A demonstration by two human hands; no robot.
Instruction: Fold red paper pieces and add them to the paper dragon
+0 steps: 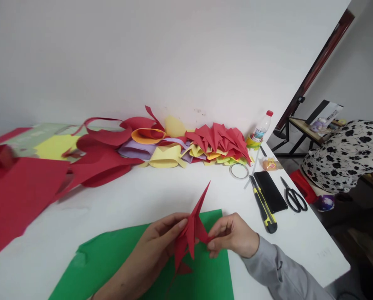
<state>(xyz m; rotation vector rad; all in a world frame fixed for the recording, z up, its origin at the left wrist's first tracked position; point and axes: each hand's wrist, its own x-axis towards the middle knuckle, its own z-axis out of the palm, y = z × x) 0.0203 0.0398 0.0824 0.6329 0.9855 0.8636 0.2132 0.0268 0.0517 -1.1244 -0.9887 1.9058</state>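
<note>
1. Head view: the left hand (156, 241) grasps a red folded paper (191, 227) on its left side, thumb on the near face and fingers partly hidden behind.
2. The right hand (233, 237) pinches the lower right tip of the folded paper between thumb and forefinger, the other fingers curled in; a grey sleeve (276, 262) covers that forearm.
3. The folded paper is held between the two hands in front of the person, above a green sheet (105, 254), with one long spike pointing up and to the right.
4. The green sheet lies on the white table (111, 212).
5. Right of the hands lie a cutter (264, 206), a black phone (270, 191) just beside it, and scissors (289, 192) near the table edge.
6. Beyond these are a snack packet (270, 165), a ring (230, 171) and a red-capped bottle (261, 129) near the wall (142, 54).
7. Along the wall, a red stack (219, 139) of pointed folds sits right of curled coloured papers (166, 156).
8. At far left lies a red sheet (26, 183), near a yellow sheet (53, 146).
9. A person (349, 154) in floral cloth is at the right.
</note>
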